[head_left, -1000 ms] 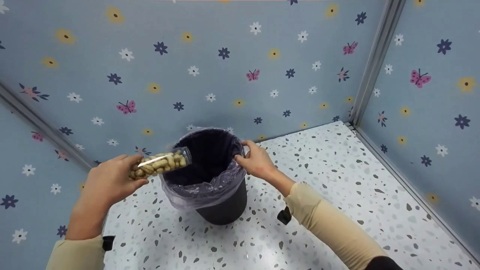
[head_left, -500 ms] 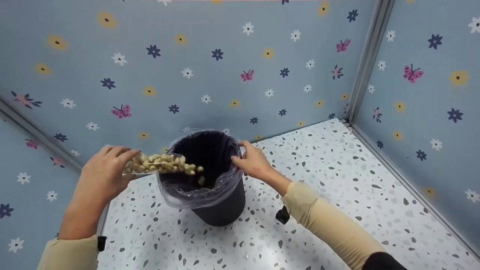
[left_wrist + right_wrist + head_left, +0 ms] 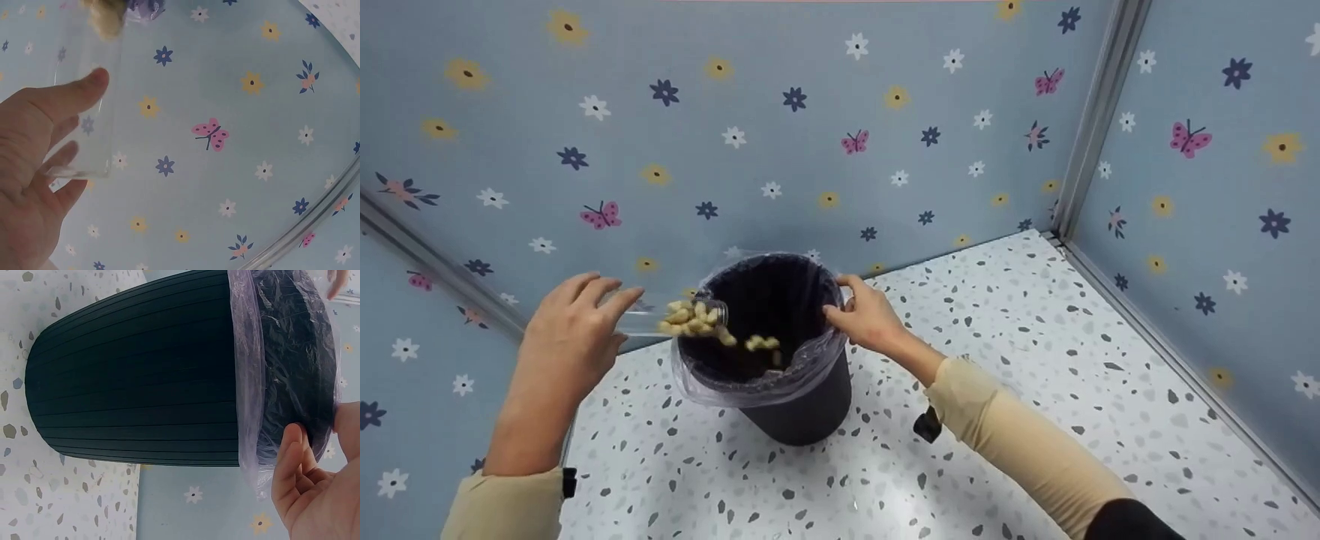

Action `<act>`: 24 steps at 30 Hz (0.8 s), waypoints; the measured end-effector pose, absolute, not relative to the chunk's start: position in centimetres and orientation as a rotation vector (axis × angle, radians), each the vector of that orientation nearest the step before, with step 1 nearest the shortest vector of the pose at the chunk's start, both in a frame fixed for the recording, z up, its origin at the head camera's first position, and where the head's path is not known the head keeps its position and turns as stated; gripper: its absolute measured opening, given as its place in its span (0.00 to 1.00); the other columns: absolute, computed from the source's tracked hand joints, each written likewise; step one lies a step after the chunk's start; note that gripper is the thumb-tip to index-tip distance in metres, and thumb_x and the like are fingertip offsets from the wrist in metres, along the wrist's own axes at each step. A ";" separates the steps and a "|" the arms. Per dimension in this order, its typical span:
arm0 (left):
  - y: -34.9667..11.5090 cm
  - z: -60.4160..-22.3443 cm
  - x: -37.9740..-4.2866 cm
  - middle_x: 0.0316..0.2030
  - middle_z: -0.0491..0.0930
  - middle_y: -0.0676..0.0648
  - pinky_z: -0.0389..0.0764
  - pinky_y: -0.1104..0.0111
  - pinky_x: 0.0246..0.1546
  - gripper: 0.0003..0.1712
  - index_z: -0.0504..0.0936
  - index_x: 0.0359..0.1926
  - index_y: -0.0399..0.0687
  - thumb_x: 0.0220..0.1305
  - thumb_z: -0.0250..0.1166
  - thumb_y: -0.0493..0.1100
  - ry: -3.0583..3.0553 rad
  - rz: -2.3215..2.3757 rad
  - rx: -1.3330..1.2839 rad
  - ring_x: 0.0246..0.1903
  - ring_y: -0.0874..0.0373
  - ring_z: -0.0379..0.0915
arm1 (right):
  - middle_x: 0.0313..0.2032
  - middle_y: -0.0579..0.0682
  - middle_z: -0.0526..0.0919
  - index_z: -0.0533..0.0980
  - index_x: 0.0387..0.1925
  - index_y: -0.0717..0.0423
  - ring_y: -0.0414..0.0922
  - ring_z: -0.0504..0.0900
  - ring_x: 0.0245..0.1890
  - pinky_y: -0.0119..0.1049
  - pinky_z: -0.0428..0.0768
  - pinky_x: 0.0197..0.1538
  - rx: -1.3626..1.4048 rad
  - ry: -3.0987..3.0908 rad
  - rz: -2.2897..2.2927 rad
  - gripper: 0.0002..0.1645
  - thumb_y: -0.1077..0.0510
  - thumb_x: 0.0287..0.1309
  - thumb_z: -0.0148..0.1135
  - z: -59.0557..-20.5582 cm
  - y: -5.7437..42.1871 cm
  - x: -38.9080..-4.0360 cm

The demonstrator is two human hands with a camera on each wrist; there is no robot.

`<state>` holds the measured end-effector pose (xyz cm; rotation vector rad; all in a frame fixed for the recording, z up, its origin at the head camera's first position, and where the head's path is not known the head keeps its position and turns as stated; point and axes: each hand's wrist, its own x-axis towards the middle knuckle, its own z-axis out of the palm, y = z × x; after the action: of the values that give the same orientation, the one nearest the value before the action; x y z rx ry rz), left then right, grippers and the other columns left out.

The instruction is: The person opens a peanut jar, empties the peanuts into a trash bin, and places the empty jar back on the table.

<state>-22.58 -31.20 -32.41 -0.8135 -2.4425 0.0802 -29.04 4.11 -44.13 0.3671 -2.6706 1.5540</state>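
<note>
My left hand point(image 3: 574, 337) grips a clear plastic jar point(image 3: 84, 129) by its base end, tipped on its side. The jar's mouth juts over the left rim of a black trash can point(image 3: 802, 412). Unshelled peanuts point(image 3: 694, 319) bunch near the mouth, and a few are dropping through the air into the can. A translucent purple trash bag point(image 3: 247, 371) lines the can and folds down over its rim. On the right side, my right hand point(image 3: 870, 315) pinches the bagged rim, thumb on one side and fingers on the other. The can's bottom inside is hidden in shadow.
The can stands on a white speckled floor point(image 3: 997, 360). Behind it rises a light blue wall panel point(image 3: 780, 165) printed with flowers and butterflies. More panels close in at left and right, joined by grey metal frame strips point(image 3: 1099, 127).
The left hand has levelled the jar and tipped its mouth downward. Peanuts have slid toward the mouth and poured out, leaving the base end bare. The right hand keeps its hold on the rim.
</note>
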 end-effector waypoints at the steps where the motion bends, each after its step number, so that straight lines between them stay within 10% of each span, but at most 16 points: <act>1: -31.2 -32.4 -22.5 0.49 0.77 0.33 0.69 0.43 0.55 0.39 0.81 0.53 0.38 0.31 0.80 0.26 -2.449 0.089 -0.811 0.54 0.34 0.67 | 0.20 0.47 0.78 0.66 0.65 0.57 0.40 0.73 0.15 0.33 0.71 0.22 0.370 -2.668 1.560 0.32 0.52 0.62 0.61 -44.1 4.1 -29.0; 17: -31.6 -33.3 -20.9 0.53 0.76 0.34 0.55 0.43 0.65 0.39 0.78 0.55 0.41 0.36 0.78 0.25 -2.329 0.032 -0.648 0.61 0.33 0.62 | 0.21 0.47 0.80 0.64 0.67 0.55 0.42 0.75 0.15 0.33 0.72 0.21 0.368 -2.683 1.604 0.33 0.50 0.63 0.60 -44.1 4.0 -28.7; 24: -31.7 -34.1 -19.4 0.49 0.78 0.35 0.68 0.41 0.50 0.36 0.78 0.53 0.38 0.38 0.80 0.33 -2.215 -0.171 -0.466 0.48 0.33 0.72 | 0.22 0.49 0.80 0.65 0.67 0.53 0.54 0.80 0.19 0.35 0.74 0.22 0.382 -2.673 1.643 0.34 0.42 0.66 0.57 -44.5 4.5 -28.8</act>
<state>-19.39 -31.72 -34.12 -0.4661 -2.2153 -0.1707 -28.82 4.51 -44.46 0.3818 -2.6730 1.6430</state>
